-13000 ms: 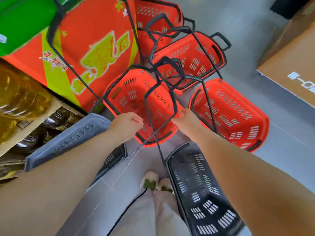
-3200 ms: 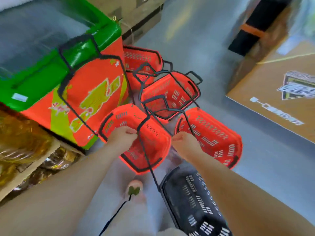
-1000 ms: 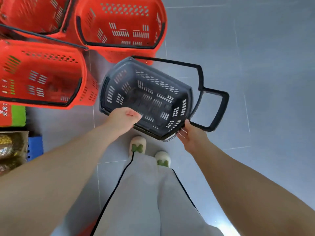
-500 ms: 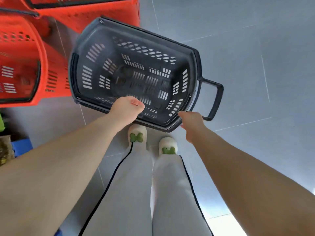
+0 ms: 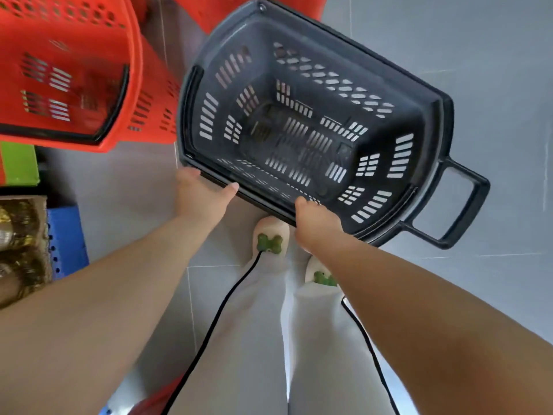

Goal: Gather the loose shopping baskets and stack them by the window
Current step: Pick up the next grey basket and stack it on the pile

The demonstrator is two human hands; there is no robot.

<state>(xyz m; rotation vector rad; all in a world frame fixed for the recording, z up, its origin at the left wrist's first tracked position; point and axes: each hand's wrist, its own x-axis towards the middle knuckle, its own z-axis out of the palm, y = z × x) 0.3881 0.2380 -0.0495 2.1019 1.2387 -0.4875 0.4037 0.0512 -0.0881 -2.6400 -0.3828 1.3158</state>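
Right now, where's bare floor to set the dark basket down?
Widest: grey tile right of the dark basket, past its handle. Smaller patch between red basket, blue crate and left forearm. Crowded: top left, with a second red basket; slippers sit under the rim gripped by left hand and right hand.

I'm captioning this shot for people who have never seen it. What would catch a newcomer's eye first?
The dark basket fills the middle of the view. The left hand and right hand both grip its near rim. A bright red basket stands at upper left, and white shoes with green bows show just below the hands.
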